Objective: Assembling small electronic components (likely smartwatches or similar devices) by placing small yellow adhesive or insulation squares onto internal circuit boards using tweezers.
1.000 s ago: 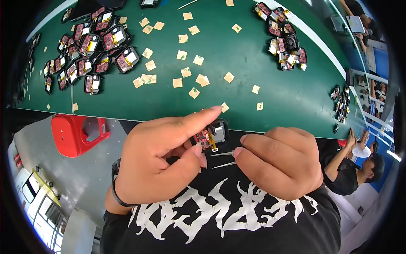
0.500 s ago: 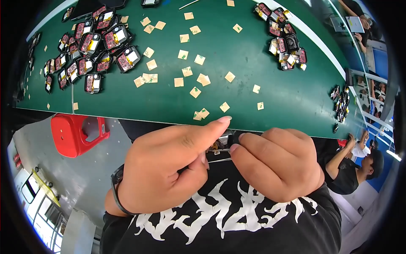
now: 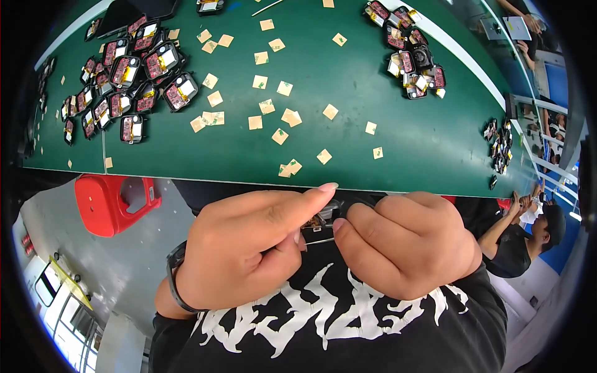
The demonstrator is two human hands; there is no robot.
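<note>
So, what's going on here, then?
Someone is handling a small device in front of the table. The left hand holds it, while the right hand has tweezers close to it. The fingers hide most of the device, so the exact contact can't be seen. On the table lie scattered tan squares, with open devices piled on the left and more on the right.

Beyond the right hand (image 3: 407, 245), green tabletop (image 3: 438, 146) opens between scattered tan squares (image 3: 378, 153) and the far-right device cluster (image 3: 500, 148); another cluster (image 3: 407, 61) blocks farther up; heaped devices (image 3: 126, 70) crowd the upper left.
</note>
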